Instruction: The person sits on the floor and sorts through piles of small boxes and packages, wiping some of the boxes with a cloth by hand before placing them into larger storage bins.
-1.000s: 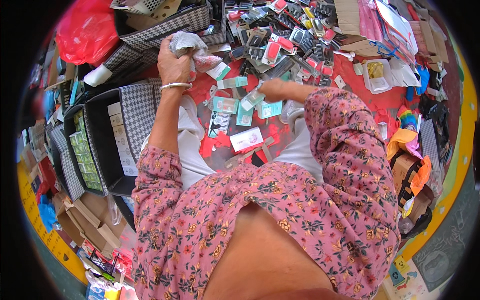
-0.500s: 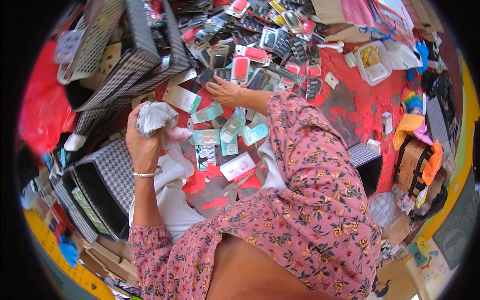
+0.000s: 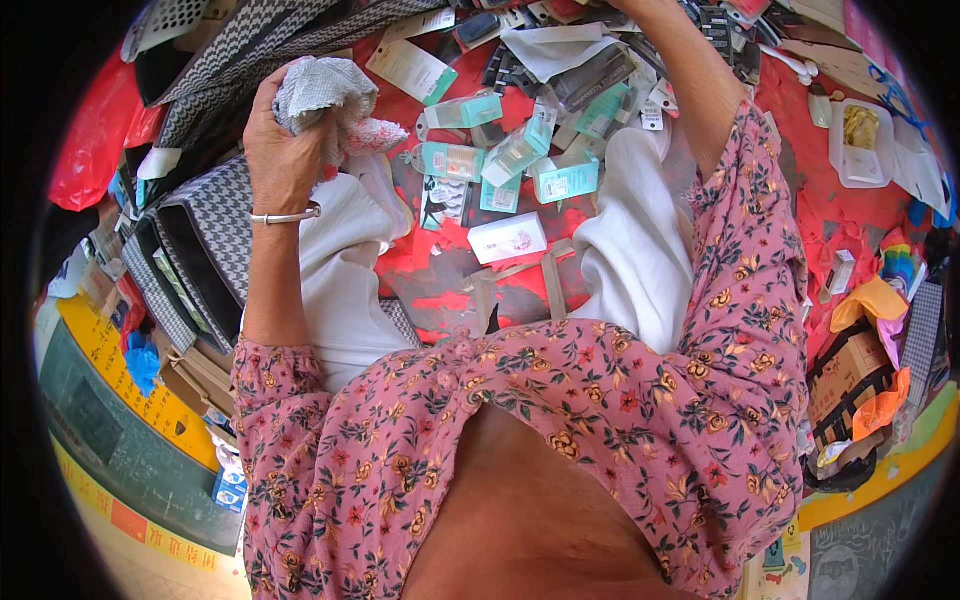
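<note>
My left hand [image 3: 285, 140] is closed round a crumpled grey-white cloth [image 3: 325, 95] with reddish stains, held up at the left. A bracelet circles that wrist. My right arm reaches far forward, and the right hand [image 3: 645, 5] is cut off by the top edge, so its fingers do not show. It is nearest the pile of small dark and red blister packs at the top. Between my hands lie several clear and teal packets [image 3: 520, 145], a packet of false eyelashes [image 3: 445, 200] and a white box [image 3: 507, 238].
Black-and-white houndstooth boxes [image 3: 205, 225] stand at the left beside a red plastic bag [image 3: 90, 140]. On the right, a clear tub [image 3: 860, 165] holds yellowish items. Near it lie a small white box [image 3: 840, 270], orange cloth and a cardboard box [image 3: 850, 375].
My right hand has moved from the near side of the pile forward and right, to the top edge. The view has shifted toward my body. My left hand keeps the cloth.
</note>
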{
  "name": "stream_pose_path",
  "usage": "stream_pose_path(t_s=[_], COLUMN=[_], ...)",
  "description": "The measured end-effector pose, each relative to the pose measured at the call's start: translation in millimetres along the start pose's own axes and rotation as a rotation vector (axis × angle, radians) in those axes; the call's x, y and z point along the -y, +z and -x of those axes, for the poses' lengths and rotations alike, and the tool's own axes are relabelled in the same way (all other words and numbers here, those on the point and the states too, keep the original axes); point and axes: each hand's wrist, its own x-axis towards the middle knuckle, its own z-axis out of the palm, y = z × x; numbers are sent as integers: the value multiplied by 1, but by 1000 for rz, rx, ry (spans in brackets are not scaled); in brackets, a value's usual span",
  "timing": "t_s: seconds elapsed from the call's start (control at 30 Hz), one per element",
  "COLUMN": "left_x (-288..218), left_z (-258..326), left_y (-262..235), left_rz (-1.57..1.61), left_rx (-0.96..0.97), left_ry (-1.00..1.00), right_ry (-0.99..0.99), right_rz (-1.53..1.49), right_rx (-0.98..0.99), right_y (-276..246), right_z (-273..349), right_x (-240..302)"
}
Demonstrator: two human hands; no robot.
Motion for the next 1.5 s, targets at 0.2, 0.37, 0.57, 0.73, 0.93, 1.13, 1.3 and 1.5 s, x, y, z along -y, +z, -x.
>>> stream_pose_path(t_s=[0.2, 0.37, 0.57, 0.73, 0.93, 1.13, 1.3, 1.5], left_x=[3, -1, -2, 2, 4, 2, -11, -7], left_z=[3, 0, 3, 6, 2, 4, 23, 34], left_y=[-6, -1, 0, 3, 3, 4, 19, 33], left_rz=[-74, -69, -73, 35, -17, 86, -79, -143], left_rx=[-61, -8, 3, 29, 39, 120, 374, 620], left_ry=[-11, 4, -4, -68, -24, -81, -157, -178], right_ry=[-58, -677, -565, -280, 178, 733, 761, 866], right_rz=[-676, -491, -374, -257, -438, -1380, -1354, -1268], right_rx=[568, 361, 98, 84, 181, 407, 551, 442], right_y=[-31, -10, 24, 45, 37, 3, -8, 30], right_z=[25, 136, 142, 79, 29, 32, 74, 107], right_x=[93, 174, 185, 126, 33, 23, 55, 50])
